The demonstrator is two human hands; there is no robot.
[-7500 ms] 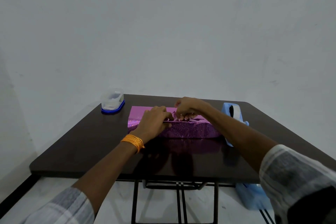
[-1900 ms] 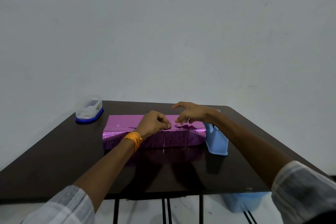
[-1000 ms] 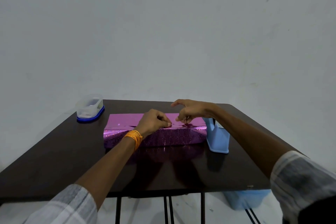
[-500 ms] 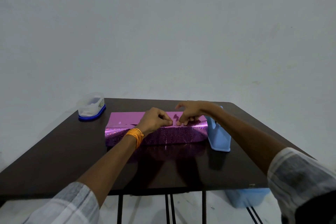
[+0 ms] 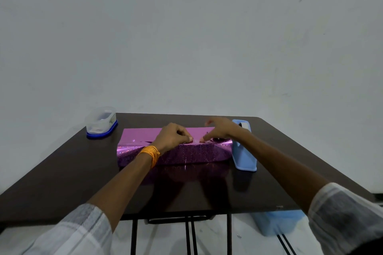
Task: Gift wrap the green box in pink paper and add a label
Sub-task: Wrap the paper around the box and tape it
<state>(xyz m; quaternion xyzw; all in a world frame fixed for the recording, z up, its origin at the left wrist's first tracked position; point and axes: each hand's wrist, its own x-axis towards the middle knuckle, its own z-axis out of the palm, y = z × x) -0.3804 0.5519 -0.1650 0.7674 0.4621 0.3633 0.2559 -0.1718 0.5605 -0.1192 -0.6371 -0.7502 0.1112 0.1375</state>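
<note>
Fingers (image 5: pixel 185 133) of the left hand (image 5: pixel 173 136) curl, thumb and forefinger pinching the pink paper (image 5: pixel 143 136) atop the wrapped green box in the middle of the table (image 5: pixel 62 172). Right hand (image 5: pixel 222 129) arches alongside, fingers spread, one tip touching the paper's seam. Green box itself is wholly hidden under the wrap. Whether anything sits between the fingertips is too small to tell
</note>
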